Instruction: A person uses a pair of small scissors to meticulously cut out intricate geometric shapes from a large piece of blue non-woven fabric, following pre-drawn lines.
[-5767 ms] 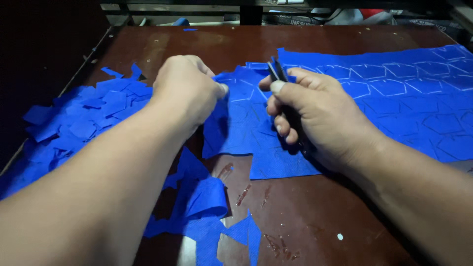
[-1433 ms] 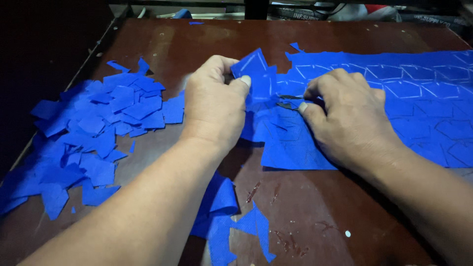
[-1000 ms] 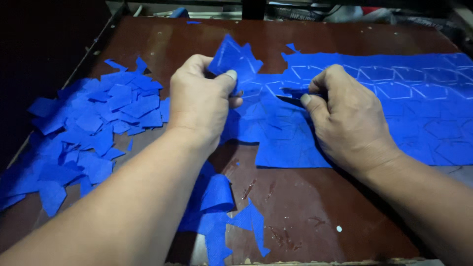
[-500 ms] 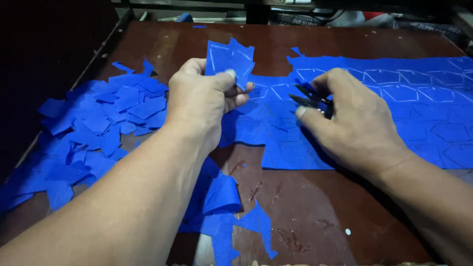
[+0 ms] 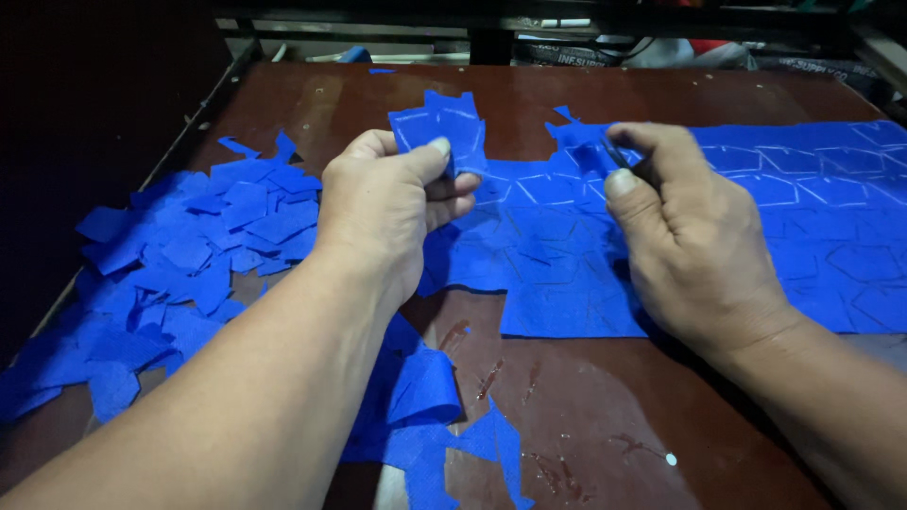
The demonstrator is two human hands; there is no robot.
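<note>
Nearest you, curled blue fabric offcuts [image 5: 416,397] lie on the dark reddish-brown wooden table [image 5: 586,416], just under your left forearm. Your left hand [image 5: 378,212] is raised a little above the table, thumb and fingers pinched shut on a small cut piece of blue fabric with pale drawn outlines [image 5: 444,132], which stands upright above your knuckles. Your right hand [image 5: 690,246] rests on the long blue fabric sheet marked with pale pentagon-like outlines [image 5: 756,236], its fingers curled closed around dark-bladed scissors [image 5: 619,159]; only the blade tips show above your thumb, so you cannot tell how far the blades are parted. The sheet runs from between your hands off to the right edge of the view, lying flat on the table. To your left, a loose heap of small blue cut-out fabric pieces [image 5: 189,255] spreads along the table's left edge, well apart from the sheet. Beyond the table's far edge, a dark metal frame [image 5: 491,42] crosses the view.
</note>
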